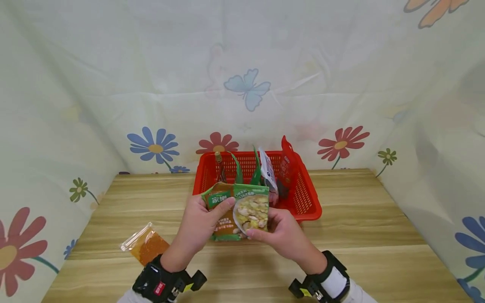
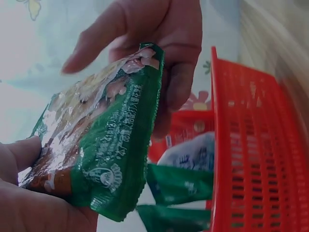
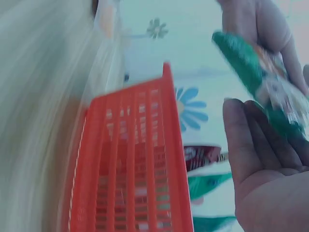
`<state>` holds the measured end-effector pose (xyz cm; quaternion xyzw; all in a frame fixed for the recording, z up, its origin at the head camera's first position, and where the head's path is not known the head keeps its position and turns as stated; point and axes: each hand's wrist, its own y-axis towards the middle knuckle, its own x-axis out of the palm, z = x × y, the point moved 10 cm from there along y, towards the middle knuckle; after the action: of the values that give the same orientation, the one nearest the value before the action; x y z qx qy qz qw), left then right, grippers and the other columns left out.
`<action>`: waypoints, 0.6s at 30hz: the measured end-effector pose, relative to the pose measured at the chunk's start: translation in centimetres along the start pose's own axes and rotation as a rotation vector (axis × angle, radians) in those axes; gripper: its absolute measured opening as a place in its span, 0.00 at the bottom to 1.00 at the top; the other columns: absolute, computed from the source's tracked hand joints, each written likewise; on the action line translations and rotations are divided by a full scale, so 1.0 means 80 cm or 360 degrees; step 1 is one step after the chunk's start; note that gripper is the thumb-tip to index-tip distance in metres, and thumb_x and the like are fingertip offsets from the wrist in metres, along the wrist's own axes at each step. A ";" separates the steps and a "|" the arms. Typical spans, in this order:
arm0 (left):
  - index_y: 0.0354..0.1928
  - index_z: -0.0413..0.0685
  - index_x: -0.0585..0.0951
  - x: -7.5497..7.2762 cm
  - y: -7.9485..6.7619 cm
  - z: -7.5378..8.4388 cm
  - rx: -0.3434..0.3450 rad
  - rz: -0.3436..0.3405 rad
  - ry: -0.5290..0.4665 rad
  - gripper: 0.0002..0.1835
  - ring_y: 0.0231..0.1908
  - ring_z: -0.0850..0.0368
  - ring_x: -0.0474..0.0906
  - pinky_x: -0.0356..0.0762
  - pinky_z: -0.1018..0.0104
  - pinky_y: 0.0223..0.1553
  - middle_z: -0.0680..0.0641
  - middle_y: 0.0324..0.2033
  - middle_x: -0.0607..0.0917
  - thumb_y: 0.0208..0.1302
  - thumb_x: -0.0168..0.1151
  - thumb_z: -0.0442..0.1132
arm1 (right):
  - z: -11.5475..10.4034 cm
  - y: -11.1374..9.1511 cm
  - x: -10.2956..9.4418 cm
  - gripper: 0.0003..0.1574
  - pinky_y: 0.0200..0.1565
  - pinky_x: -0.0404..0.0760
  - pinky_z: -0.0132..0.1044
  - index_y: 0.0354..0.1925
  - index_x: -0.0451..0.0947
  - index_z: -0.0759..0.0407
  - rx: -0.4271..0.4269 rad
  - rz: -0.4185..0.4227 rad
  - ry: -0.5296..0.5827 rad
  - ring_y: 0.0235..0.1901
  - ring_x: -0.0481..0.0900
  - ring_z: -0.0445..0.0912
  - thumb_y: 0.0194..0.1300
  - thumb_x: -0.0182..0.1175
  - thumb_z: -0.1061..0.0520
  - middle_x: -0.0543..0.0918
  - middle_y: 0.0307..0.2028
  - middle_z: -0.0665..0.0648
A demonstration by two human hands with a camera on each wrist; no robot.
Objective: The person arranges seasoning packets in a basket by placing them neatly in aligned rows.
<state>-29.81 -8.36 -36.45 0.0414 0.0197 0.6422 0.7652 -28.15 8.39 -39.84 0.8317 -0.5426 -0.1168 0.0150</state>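
In the head view, a green and brown soup packet (image 1: 251, 210) with a bowl of food printed on it is held up before the basket. My left hand (image 1: 202, 223) grips its left side, thumb across the front. At the packet's right edge is my right hand (image 1: 284, 231), its fingers partly hidden behind. The right wrist view shows those fingers fairly straight beneath the packet (image 3: 241, 60). In the left wrist view, the right thumb stands apart from the packet (image 2: 120, 135). Right behind the packet is a red plastic basket (image 1: 312, 204).
Inside the basket stand a bottle with a gold cap (image 1: 218, 158), green packets (image 1: 256, 170), a white packet (image 1: 268, 170) and a red bag (image 1: 286, 166). A zip bag of orange powder (image 1: 149, 247) lies on the wooden table (image 1: 363, 219), beside my left forearm. A flowered cloth (image 1: 170, 75) hangs behind.
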 end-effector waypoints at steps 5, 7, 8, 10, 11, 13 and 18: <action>0.55 0.44 0.85 0.024 -0.004 -0.005 -0.0005 -0.0094 -0.0067 0.17 0.45 0.55 0.90 0.88 0.59 0.47 0.42 0.48 0.90 0.68 0.69 0.42 | -0.005 -0.003 0.002 0.27 0.48 0.87 0.34 0.59 0.77 0.58 0.0029 0.0090 -0.0133 0.45 0.87 0.43 0.65 0.71 0.52 0.87 0.51 0.58; 0.55 0.45 0.85 0.028 -0.004 -0.006 0.0011 -0.0102 -0.0049 0.17 0.45 0.55 0.90 0.87 0.60 0.47 0.43 0.48 0.91 0.68 0.69 0.44 | -0.008 -0.004 -0.001 0.27 0.47 0.87 0.33 0.59 0.77 0.56 0.0006 0.0137 -0.0202 0.44 0.87 0.42 0.65 0.71 0.52 0.87 0.50 0.56; 0.55 0.45 0.85 0.029 -0.004 -0.004 0.0032 -0.0101 -0.0034 0.17 0.45 0.54 0.90 0.87 0.60 0.47 0.43 0.48 0.91 0.68 0.69 0.44 | -0.009 -0.005 -0.003 0.26 0.47 0.87 0.33 0.58 0.77 0.56 -0.0011 0.0154 -0.0225 0.43 0.87 0.42 0.66 0.71 0.52 0.87 0.49 0.56; 0.55 0.47 0.85 0.030 -0.003 -0.001 0.0082 -0.0090 0.0014 0.17 0.46 0.54 0.89 0.87 0.61 0.48 0.44 0.48 0.91 0.68 0.69 0.44 | -0.012 -0.005 -0.005 0.25 0.46 0.87 0.33 0.58 0.77 0.56 -0.0042 0.0183 -0.0257 0.42 0.86 0.42 0.66 0.71 0.52 0.87 0.47 0.56; 0.55 0.47 0.84 0.030 -0.003 0.001 0.0109 -0.0078 0.0036 0.17 0.46 0.54 0.89 0.87 0.61 0.48 0.45 0.48 0.91 0.68 0.69 0.44 | -0.013 -0.004 -0.007 0.24 0.45 0.87 0.34 0.57 0.78 0.56 -0.0057 0.0195 -0.0270 0.41 0.86 0.42 0.66 0.71 0.52 0.87 0.47 0.55; 0.56 0.48 0.83 0.028 -0.002 0.005 0.0168 -0.0040 0.0083 0.16 0.46 0.54 0.89 0.87 0.62 0.48 0.45 0.48 0.90 0.69 0.68 0.43 | -0.014 -0.004 -0.010 0.22 0.43 0.87 0.34 0.55 0.79 0.56 -0.0077 0.0219 -0.0287 0.38 0.86 0.41 0.66 0.71 0.52 0.88 0.44 0.55; 0.63 0.51 0.74 0.024 -0.002 0.022 0.0304 0.0119 0.0215 0.20 0.48 0.54 0.87 0.86 0.63 0.49 0.46 0.52 0.88 0.72 0.64 0.38 | -0.014 -0.002 -0.022 0.17 0.34 0.87 0.34 0.50 0.83 0.58 -0.0059 0.0313 -0.0330 0.30 0.85 0.40 0.65 0.71 0.52 0.90 0.38 0.56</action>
<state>-29.16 -6.58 -34.67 0.0713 0.1307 0.6669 0.7302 -28.44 9.97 -38.47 0.7577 -0.6178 -0.2100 -0.0143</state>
